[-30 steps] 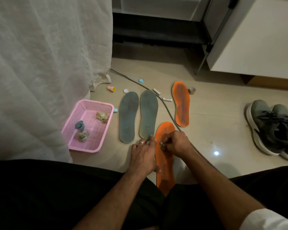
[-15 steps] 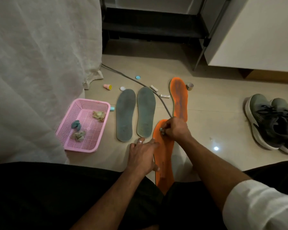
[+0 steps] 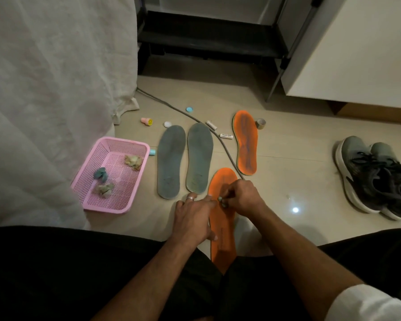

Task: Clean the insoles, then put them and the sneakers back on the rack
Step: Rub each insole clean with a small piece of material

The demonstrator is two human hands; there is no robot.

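An orange insole (image 3: 222, 230) lies on the floor between my knees. My left hand (image 3: 193, 218) presses flat on its left edge, a ring on one finger. My right hand (image 3: 242, 198) pinches a small pale wad (image 3: 223, 201) against the insole's upper half. A second orange insole (image 3: 245, 144), with a dark stain down its middle, lies farther off. Two grey insoles (image 3: 171, 161) (image 3: 199, 158) lie side by side to the left. A pair of grey and black sneakers (image 3: 377, 177) stands at the right. The dark shoe rack (image 3: 213, 35) is at the back.
A pink basket (image 3: 134, 181) at the left holds three crumpled wads. A grey cable (image 3: 227, 154) runs across the floor between the insoles. Small caps, two white tubes and a tape roll (image 3: 261, 123) lie scattered. A white curtain (image 3: 44, 89) hangs left, a white cabinet (image 3: 357, 54) right.
My right hand has drawn back down the near orange insole from its toe end towards its middle, still pinching the wad. My left hand has stayed pressed on the insole.
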